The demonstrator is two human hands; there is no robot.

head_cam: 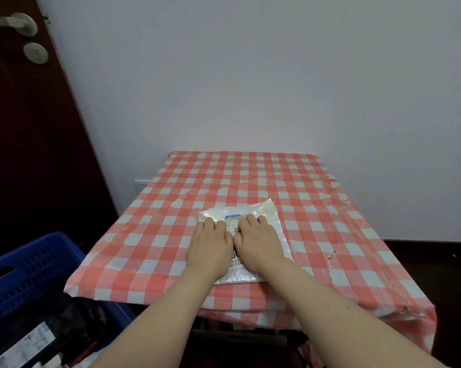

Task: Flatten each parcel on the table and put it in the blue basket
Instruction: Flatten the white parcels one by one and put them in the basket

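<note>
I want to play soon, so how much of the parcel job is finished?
Done: labelled parcels lie in the blue basket. In hand: the left hand and right hand press the white parcel flat on the checked table. Left: moving it into the basket; no other parcel shows.

White plastic parcel [265, 212] on checked table [250, 176], blue basket [24, 274] beside.
</note>
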